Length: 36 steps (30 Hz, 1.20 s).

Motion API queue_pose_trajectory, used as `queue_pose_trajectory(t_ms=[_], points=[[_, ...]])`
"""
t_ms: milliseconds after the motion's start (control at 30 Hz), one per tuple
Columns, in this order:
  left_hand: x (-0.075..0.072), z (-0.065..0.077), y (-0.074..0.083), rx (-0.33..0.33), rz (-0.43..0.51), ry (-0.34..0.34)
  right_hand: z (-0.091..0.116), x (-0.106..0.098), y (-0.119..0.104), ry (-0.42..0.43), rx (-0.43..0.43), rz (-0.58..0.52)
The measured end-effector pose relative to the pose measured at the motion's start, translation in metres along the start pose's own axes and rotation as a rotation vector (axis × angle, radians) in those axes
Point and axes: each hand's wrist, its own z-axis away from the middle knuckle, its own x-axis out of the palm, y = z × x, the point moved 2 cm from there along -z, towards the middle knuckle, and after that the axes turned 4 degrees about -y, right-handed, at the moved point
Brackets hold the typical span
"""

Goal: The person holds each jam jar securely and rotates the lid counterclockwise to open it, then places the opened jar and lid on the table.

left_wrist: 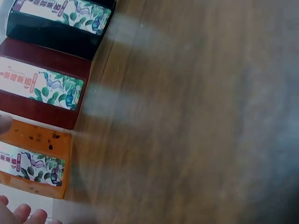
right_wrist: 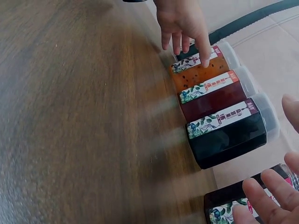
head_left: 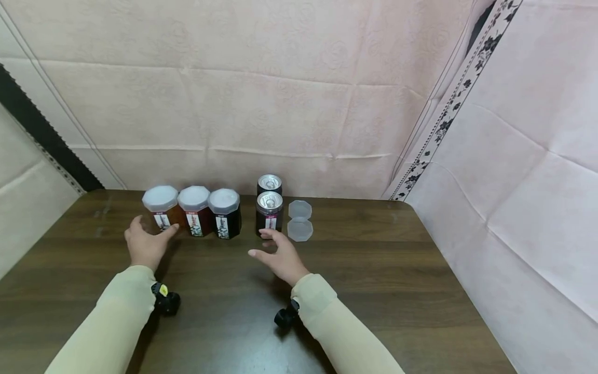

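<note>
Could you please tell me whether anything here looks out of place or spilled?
Two translucent, faceted plastic lids lie loose beside two dark, silver-topped jars; that looks odd because the three white-lidded, faceted jars all wear theirs. I see no spill or damage.

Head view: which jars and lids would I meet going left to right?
Capped amber jar → capped dark red jar → capped black jar → two silver-topped jars, one behind the other → two translucent lids.
</note>
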Motion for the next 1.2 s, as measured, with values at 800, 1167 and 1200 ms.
queue_pose_trajectory(t_ms=[800,1167,1200], points=[[0.004,-0.014,0.006,-0.003,0.029,-0.047,0.0,0.004,-0.004,-0.032,-0.008,0.006],[0.006,-0.019,0.004,-0.013,0.042,-0.06,-0.001,0.005,-0.008,-0.047,-0.016,0.0],[0.006,-0.02,0.004,-0.014,0.043,-0.06,-0.001,0.005,-0.008,-0.048,-0.016,0.002]])
